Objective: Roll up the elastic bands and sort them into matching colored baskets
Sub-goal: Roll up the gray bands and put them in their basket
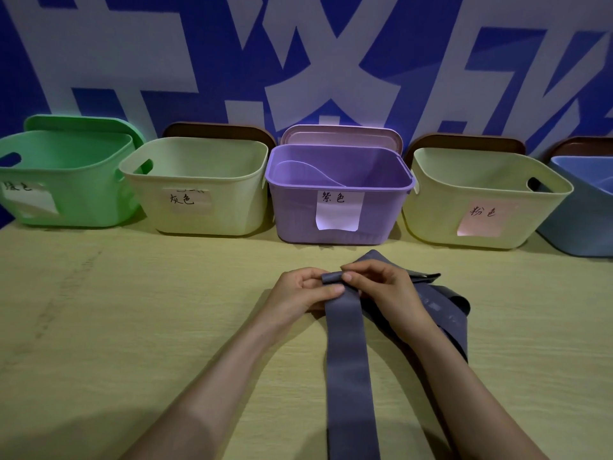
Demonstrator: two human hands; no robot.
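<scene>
Five baskets line the far edge of the table [132, 327] against a wall, nearly side by side: green basket [66, 207], grey-labelled basket [232, 214], purple basket [295, 214], pink-labelled basket [431, 220], blue basket [583, 227]. A strip of tabletop separates them from the hands, and more spreads to the left. At centre, near the purple basket, the left hand [298, 290] and right hand [388, 287] pinch the folded-over end of a grey band [348, 360]. It runs flat toward the viewer between the forearms, with loose loops lying under the right hand.
</scene>
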